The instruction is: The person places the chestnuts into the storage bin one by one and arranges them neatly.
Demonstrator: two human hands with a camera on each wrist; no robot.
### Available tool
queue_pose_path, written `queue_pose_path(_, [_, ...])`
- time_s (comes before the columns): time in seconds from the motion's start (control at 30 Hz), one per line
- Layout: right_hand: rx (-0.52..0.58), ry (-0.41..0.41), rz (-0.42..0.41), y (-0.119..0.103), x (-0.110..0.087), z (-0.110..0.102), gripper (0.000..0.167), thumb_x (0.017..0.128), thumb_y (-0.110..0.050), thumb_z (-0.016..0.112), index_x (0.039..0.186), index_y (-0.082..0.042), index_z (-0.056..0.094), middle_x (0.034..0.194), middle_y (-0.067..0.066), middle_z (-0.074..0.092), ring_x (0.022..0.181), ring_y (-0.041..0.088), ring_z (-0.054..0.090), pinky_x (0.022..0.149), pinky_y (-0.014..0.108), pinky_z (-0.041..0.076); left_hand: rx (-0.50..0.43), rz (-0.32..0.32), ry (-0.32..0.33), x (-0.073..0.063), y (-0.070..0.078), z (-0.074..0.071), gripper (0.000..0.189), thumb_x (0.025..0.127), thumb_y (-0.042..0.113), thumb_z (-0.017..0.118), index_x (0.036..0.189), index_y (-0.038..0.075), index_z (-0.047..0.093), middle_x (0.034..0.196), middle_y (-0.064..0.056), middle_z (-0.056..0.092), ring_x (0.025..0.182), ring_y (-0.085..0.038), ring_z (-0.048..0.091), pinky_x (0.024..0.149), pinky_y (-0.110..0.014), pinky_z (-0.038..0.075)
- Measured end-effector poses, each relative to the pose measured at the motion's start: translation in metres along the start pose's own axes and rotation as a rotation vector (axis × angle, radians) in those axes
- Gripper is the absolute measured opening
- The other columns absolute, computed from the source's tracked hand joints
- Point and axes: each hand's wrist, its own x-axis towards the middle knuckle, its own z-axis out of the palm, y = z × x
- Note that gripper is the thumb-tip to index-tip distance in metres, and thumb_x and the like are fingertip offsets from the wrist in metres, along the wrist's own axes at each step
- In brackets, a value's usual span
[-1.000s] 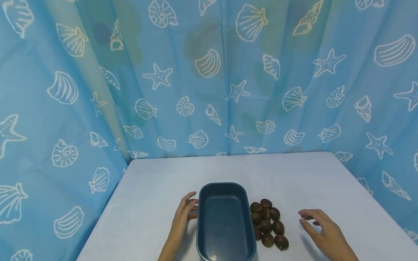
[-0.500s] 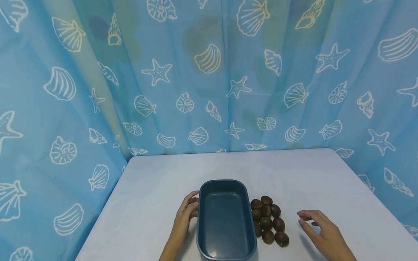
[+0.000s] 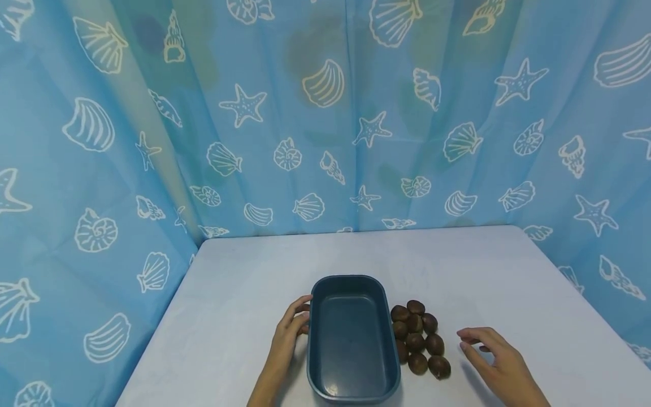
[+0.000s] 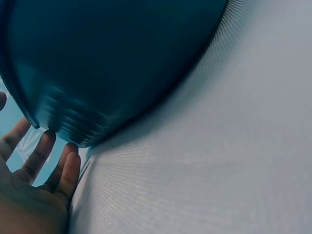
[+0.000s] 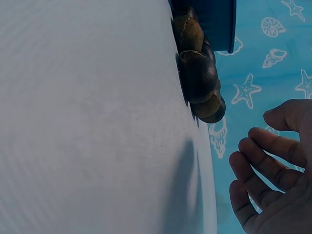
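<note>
A deep, dark blue rectangular container (image 3: 351, 345) with rounded corners stands on the table, nothing inside it. My left hand (image 3: 286, 342) is at its left side, relaxed fingers reaching to the wall; the left wrist view shows the fingertips (image 4: 70, 148) right at the container's edge (image 4: 117, 83). Several brown chestnuts (image 3: 415, 342) lie grouped against the container's right side, also seen from low down as dark round chestnuts (image 5: 197, 75) in the right wrist view. To the right of them my right hand (image 3: 500, 362) hovers, fingers loosely bent and holding nothing.
A white-covered table (image 3: 244, 271) lies under everything, its back edge close to a blue curtain (image 3: 285, 118) printed with shells and starfish. The curtain also wraps round the left and right sides.
The head view has tilted down slightly, so the scene sits higher in it. My right hand has drifted a little left, closer to the chestnuts. The left hand stays at the container.
</note>
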Motion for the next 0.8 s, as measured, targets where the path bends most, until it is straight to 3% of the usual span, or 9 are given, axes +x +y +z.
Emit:
queue_pose_path(0.17, [0.019,-0.007,-0.004,-0.002,-0.001,0.003,0.019,0.097,-0.024,0.068,0.114,-0.016,0.069,0.109,-0.008,0.064,0.096,0.004,0.059,0.080,0.033,0.055,0.016,0.010,-0.004,0.001,0.000,-0.002,0.039,0.104,0.025,0.051,0.142,0.019,0.054,0.131,-0.014,0.054,0.109,-0.028,0.061,0.086,-0.032,0.053])
queue_pose_path(0.47, [0.010,-0.042,0.034,-0.007,-0.003,0.005,0.021,0.097,-0.027,0.068,0.114,-0.016,0.069,0.110,-0.008,0.063,0.099,0.013,0.061,0.083,0.037,0.054,0.044,0.011,0.004,0.001,0.000,0.002,0.045,0.099,0.018,0.059,0.144,0.022,0.053,0.133,-0.011,0.054,0.115,-0.030,0.058,0.085,-0.034,0.052])
queue_pose_path(0.63, [0.016,-0.023,-0.012,-0.008,-0.005,0.009,0.021,0.094,-0.025,0.072,0.113,-0.016,0.069,0.109,-0.008,0.063,0.098,0.011,0.061,0.081,0.034,0.054,0.066,0.000,0.011,0.001,-0.002,0.002,0.044,0.099,0.019,0.060,0.142,0.026,0.055,0.130,-0.010,0.055,0.114,-0.028,0.058,0.086,-0.036,0.052])
queue_pose_path(0.8, [0.013,0.036,-0.094,-0.004,-0.007,0.016,0.026,0.087,-0.017,0.079,0.111,-0.015,0.070,0.096,-0.013,0.057,0.086,0.006,0.056,0.073,0.027,0.052,0.068,-0.013,0.010,0.000,-0.002,0.001,0.043,0.099,0.020,0.060,0.141,0.029,0.055,0.129,-0.009,0.055,0.112,-0.026,0.058,0.087,-0.036,0.052])
